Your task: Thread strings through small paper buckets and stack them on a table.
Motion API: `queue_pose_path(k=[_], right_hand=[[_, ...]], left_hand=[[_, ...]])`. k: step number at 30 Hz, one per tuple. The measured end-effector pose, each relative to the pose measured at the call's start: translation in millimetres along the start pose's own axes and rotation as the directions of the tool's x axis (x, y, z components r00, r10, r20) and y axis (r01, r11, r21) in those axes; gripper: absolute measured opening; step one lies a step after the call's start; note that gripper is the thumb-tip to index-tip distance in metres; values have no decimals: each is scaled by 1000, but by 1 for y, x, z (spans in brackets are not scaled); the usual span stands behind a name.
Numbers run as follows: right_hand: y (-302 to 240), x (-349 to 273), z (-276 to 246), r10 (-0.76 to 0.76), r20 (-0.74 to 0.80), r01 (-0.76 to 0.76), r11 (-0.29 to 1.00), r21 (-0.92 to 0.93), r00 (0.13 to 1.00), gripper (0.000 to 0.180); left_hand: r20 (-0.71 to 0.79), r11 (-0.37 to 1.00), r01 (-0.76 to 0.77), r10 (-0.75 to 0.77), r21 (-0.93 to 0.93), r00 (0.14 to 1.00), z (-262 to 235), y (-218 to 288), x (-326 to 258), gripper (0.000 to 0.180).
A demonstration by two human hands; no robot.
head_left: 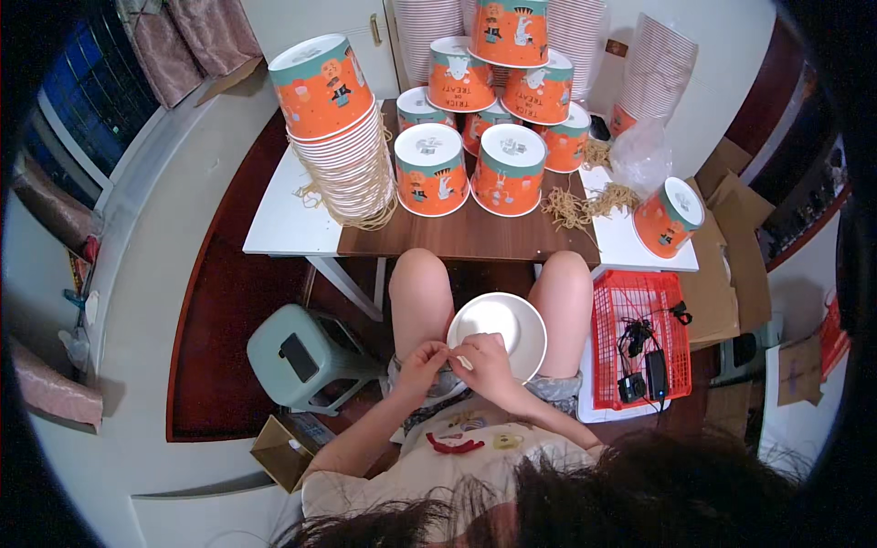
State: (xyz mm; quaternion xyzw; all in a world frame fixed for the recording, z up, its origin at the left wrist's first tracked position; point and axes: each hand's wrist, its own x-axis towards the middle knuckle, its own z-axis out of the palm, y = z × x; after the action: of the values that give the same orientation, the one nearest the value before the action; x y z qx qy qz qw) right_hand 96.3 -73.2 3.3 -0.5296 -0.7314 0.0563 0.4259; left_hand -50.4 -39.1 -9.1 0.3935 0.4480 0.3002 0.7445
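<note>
Hands at white bucket [498, 333] on lap, orange bucket stacks [475, 137] on table [283, 224], red basket [639, 347] beside

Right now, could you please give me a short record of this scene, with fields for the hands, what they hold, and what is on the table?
left hand: fingertips pinch at the rim of the white paper bucket, held over the lap
right hand: grip on the same rim, beside the left
table: upturned orange printed buckets stacked in a pyramid
left of pyramid: tall nested bucket stack, leaning
string handles: loose pile on the table's right
floor: red basket, green stool
</note>
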Motion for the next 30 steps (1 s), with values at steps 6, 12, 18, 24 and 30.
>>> queue_pose_path(k=[6, 12, 18, 24, 30], right_hand=[[-6, -3, 1, 15, -29, -14, 999, 29, 999, 21], [1, -8, 3, 89, -45, -84, 992, 95, 995, 19], [-1, -5, 3, 143, -63, -133, 981, 138, 988, 16], [1, -5, 3, 203, -36, -192, 962, 194, 979, 16], [2, -5, 4, 206, -37, -196, 963, 186, 978, 16]], left_hand=[[-12, 966, -242, 244, 89, 970, 4, -8, 2, 9], [-15, 996, -45, 46, 71, 999, 2, 1, -3, 8], [-3, 984, -180, 180, -13, 984, 5, -4, -2, 8], [8, 991, -122, 122, 48, 992, 5, 1, -5, 9], [-4, 994, -104, 104, 20, 995, 4, 0, -5, 10]])
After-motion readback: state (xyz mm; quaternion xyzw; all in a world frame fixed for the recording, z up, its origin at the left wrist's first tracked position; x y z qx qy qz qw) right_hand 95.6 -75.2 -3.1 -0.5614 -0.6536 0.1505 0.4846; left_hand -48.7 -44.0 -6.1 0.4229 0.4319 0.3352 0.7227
